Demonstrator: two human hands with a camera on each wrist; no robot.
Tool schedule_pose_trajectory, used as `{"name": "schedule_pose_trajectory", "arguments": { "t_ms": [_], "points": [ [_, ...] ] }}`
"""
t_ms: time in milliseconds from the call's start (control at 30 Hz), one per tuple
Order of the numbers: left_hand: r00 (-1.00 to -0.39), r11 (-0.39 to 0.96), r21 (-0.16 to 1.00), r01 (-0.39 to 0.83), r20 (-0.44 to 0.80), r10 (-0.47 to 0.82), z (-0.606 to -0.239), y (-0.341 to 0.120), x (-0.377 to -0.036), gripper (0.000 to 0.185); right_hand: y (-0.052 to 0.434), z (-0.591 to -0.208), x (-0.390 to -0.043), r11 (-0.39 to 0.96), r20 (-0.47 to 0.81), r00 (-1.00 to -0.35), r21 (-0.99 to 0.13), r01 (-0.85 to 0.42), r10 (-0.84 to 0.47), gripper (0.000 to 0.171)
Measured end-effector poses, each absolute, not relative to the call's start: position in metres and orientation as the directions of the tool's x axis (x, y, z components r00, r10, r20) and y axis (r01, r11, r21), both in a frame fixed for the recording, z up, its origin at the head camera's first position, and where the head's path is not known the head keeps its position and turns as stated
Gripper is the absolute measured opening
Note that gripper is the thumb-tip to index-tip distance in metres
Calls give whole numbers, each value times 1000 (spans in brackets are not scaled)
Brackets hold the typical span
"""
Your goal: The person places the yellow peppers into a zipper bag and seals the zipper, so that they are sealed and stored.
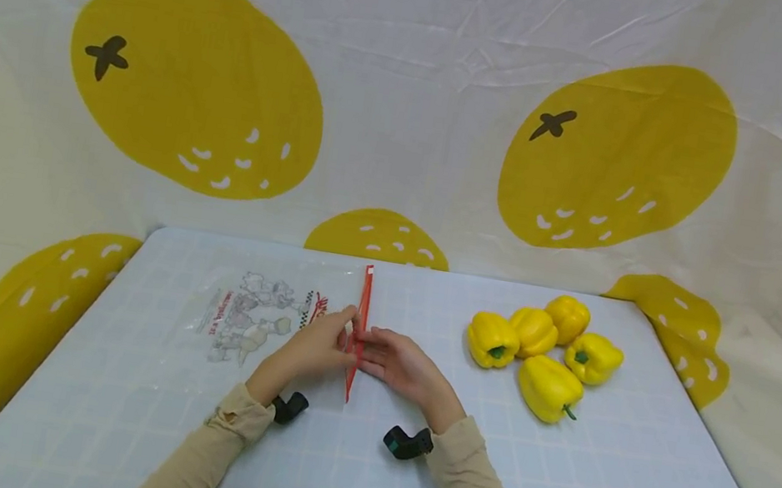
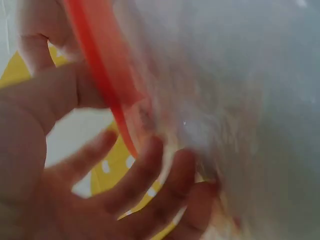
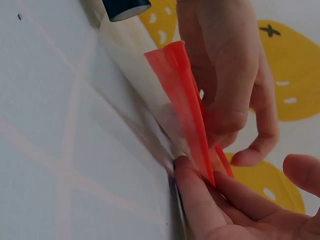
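A clear plastic bag (image 1: 259,317) with a printed cartoon lies flat on the light checked table (image 1: 107,421). Its red zip strip (image 1: 363,307) stands up along the bag's right edge. My left hand (image 1: 350,329) pinches the strip from the left, thumb on one side and fingers (image 2: 145,185) curled behind the film. My right hand (image 1: 366,352) pinches the same strip (image 3: 185,100) from the right, near its lower end. In the right wrist view my right fingertips (image 3: 200,200) press the strip where it meets the film. The bag looks empty.
Several yellow bell peppers (image 1: 545,351) lie in a cluster on the right of the table, a hand's length from my right hand. A white cloth with large yellow fruit prints (image 1: 194,88) hangs behind and around the table. Small black wrist cameras (image 1: 407,444) sit under both wrists.
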State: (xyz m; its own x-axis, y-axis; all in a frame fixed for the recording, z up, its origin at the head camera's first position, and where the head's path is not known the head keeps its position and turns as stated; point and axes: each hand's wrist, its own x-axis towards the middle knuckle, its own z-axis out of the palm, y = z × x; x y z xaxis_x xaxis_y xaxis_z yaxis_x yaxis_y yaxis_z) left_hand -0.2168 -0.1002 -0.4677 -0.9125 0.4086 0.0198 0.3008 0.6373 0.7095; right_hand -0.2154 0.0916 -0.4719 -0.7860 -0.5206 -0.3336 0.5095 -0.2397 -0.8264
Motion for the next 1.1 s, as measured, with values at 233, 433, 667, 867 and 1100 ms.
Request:
{"name": "schedule_pose_trajectory", "arguments": {
  "t_ms": [233,433,667,867,1100],
  "points": [
    [-879,649,689,324,-35,475,-463,-98,-211,14,96,-476,-218,-249,-335,-803,-830,499,-493,44],
    [-913,603,710,364,142,384,-460,-97,-213,26,96,-477,-218,-198,-311,-822,-873,445,-478,44],
    [-893,577,689,439,265,363,-462,-94,-214,30,93,-476,-213,-108,-281,-809,-916,387,-516,42],
    [-857,563,706,429,121,502,-464,-94,-213,23,96,-480,-217,-107,-301,-845,-918,383,-441,41],
    [-821,544,723,427,57,569,-465,-97,-214,30,101,-483,-219,-103,-307,-839,-915,390,-450,40]
  ]
}}
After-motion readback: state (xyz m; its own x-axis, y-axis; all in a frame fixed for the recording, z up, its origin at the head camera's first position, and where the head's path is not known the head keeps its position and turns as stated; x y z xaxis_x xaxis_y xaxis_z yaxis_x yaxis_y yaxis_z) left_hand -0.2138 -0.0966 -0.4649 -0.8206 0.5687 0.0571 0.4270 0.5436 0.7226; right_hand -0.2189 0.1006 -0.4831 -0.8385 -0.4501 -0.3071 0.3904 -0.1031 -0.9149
